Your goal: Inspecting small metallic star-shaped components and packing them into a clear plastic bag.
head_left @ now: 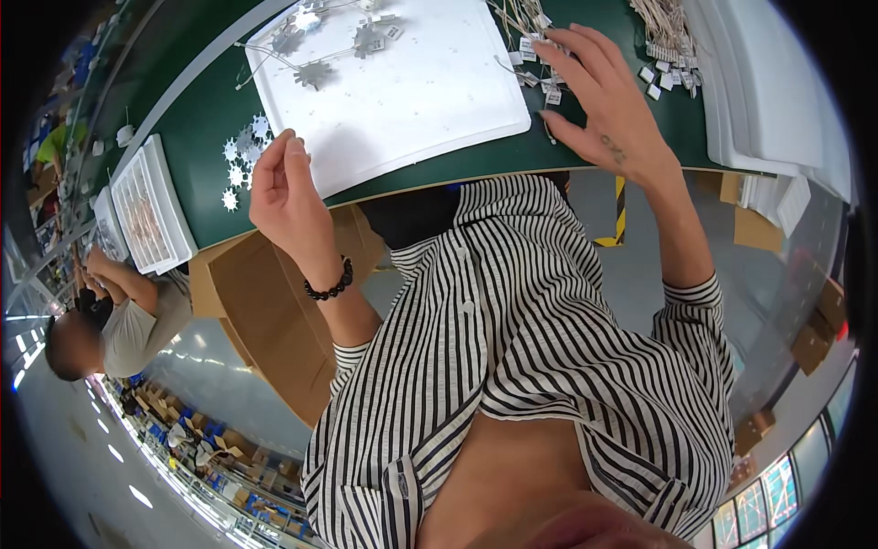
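Across the green worktop [194, 117], your left hand [294, 203] is at the near-left edge of a flat white rectangular tray [407, 101], its thumb and forefinger tips drawn together; whether they pinch something small, you cannot tell. Just left of it lies a cluster of silver, gear-shaped flat pieces [245, 149]. More silver toothed pieces joined by thin wires [315, 75] rest at the tray's far side.

Your right hand [605, 108] is spread wide, thumb well apart from the fingers, beside a bundle of thin pale wires with white tags [528, 48]; nothing shows in its grip, and contact is unclear. Farther right lies a second pale wire bundle with white block ends [666, 41]. At far left, a co-worker in a grey shirt [146, 328] is near a white ribbed tray [176, 194].
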Demonstrator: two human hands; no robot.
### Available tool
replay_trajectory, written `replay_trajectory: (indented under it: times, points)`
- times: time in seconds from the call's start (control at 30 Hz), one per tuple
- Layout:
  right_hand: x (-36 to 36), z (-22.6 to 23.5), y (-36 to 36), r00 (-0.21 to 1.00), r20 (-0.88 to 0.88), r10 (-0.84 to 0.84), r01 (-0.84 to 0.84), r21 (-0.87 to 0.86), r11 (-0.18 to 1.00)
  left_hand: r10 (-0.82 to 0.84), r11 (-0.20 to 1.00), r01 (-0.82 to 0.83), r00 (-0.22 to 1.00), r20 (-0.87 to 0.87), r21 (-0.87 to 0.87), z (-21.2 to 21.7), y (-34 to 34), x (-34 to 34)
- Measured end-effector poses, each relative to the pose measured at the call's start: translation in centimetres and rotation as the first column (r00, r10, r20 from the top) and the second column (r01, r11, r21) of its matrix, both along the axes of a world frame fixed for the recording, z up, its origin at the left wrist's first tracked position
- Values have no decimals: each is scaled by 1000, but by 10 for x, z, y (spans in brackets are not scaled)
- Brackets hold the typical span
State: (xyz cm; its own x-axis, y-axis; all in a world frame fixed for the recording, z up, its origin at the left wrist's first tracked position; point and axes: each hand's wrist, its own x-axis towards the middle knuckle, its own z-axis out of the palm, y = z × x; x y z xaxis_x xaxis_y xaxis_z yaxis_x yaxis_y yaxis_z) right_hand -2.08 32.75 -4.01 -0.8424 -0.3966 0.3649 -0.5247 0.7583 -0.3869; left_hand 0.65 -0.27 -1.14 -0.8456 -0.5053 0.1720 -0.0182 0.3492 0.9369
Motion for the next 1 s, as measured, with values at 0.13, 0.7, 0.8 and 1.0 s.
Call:
replay_trajectory:
  times: [0.13,0.7,0.8,1.0]
  points:
    - [-16,-9,0,998,49,-29,27,37,999,36,998,-37,999,27,47,-5,7,6]
    - [-8,-1,32,957,70,281,-285,47,957,-17,996,14,999,41,87,-11,2,12]
    - [-4,11,34,949,100,297,-307,95,947,69,996,-71,997,38,50,-7,-8,13]
    - [4,20,43,932,127,339,-362,254,897,151,876,-103,986,65,-470,-18,-69,5]
